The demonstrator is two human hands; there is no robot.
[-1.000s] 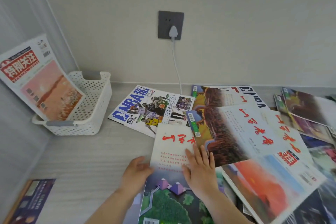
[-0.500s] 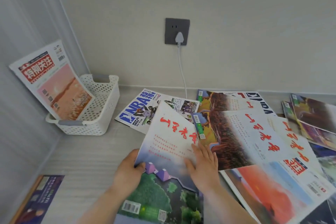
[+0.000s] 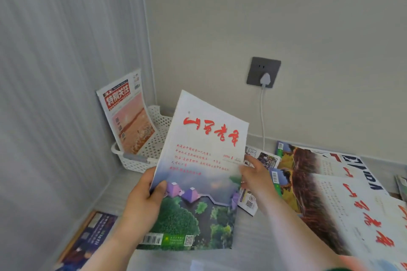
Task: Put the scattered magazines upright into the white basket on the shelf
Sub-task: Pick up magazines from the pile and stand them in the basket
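Magazine (image 3: pixel 198 171): we are holding it aloft, on the near side of the basket (image 3: pixel 155 140). Left hand (image 3: pixel 143 200) is pinching the left edge, thumb on the cover; right hand (image 3: pixel 255 178) is at the right edge, grip unclear. We are judging it light, floppy, slick; best held by both edges.

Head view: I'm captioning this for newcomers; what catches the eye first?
The red-titled magazine held up at centre, the left hand gripping its left edge, the right hand at its right edge. Behind, the white basket in the corner holds one leaning magazine; others lie scattered right.
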